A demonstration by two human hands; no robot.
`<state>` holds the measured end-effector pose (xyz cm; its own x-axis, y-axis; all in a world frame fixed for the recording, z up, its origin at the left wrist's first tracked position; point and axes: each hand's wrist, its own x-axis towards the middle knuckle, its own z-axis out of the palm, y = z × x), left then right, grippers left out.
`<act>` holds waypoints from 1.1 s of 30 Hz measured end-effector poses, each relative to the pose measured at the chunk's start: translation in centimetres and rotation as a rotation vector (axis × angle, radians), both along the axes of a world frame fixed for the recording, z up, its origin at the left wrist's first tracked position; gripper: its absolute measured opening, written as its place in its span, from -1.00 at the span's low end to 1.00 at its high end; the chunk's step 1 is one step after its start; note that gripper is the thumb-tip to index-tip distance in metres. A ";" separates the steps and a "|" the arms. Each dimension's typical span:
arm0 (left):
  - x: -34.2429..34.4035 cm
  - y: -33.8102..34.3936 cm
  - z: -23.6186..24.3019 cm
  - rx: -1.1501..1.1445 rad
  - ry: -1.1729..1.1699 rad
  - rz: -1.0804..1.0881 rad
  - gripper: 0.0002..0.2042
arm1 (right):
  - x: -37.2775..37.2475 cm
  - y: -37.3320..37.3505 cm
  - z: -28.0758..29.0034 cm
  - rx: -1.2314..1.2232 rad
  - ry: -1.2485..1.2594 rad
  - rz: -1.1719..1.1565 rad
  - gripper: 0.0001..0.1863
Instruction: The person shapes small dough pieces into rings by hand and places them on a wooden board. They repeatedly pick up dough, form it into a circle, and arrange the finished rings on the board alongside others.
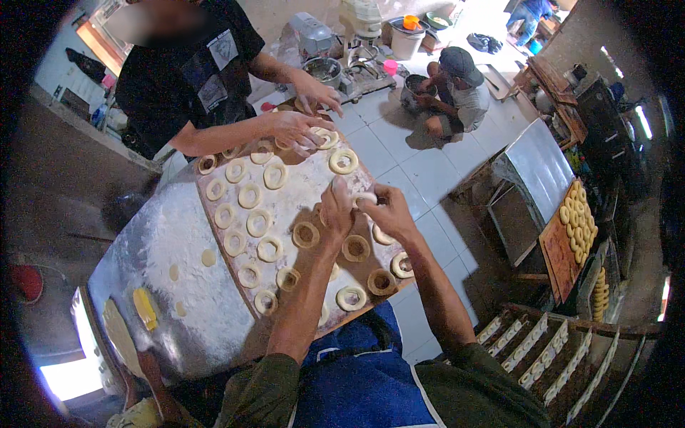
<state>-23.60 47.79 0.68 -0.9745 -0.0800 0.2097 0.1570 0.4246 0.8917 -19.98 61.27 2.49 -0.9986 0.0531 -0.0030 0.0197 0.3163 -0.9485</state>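
Note:
Above the right side of a floured wooden board (303, 189), a pale raw dough ring (364, 197) is held up between my two hands. My right hand (391, 212) pinches it from the right with bent fingers. On the other side my left hand (337, 210) is closed against the ring's left edge; part of its grip is hidden. Rows of similar dough rings lie on the board, such as a ring (344, 161) just beyond my hands and a shaded one (355, 248) below them.
Across the board, a co-worker's hands (296, 132) reach over the far rings. Left of the board is a flour-dusted metal table (164, 235) with a yellow scraper-like piece (145, 308). Another person (460, 89) crouches on the tiles. At right stand a ring-covered board (560, 250) and a slatted rack (546, 349).

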 end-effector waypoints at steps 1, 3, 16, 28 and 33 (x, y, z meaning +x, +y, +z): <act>-1.2 0.5 0.6 0.104 -0.221 -0.011 -0.65 | -0.4 0.6 -0.3 0.094 -0.023 -0.052 -0.67; -2.3 0.8 1.5 -0.367 -0.210 -0.064 -0.74 | -1.0 2.0 -1.0 0.267 -0.007 -0.107 -0.62; 0.9 -2.6 0.6 -0.714 -0.026 -0.146 -0.70 | -1.3 0.8 -3.0 0.434 -0.057 -0.172 -0.51; 7.7 -38.0 -1.5 -0.876 -0.007 0.373 -0.82 | 13.2 -10.3 0.4 0.186 -0.055 0.004 -0.71; 11.3 -37.9 -0.6 -0.241 -0.108 0.278 -0.73 | 11.8 -21.8 2.4 0.104 0.026 0.252 -0.73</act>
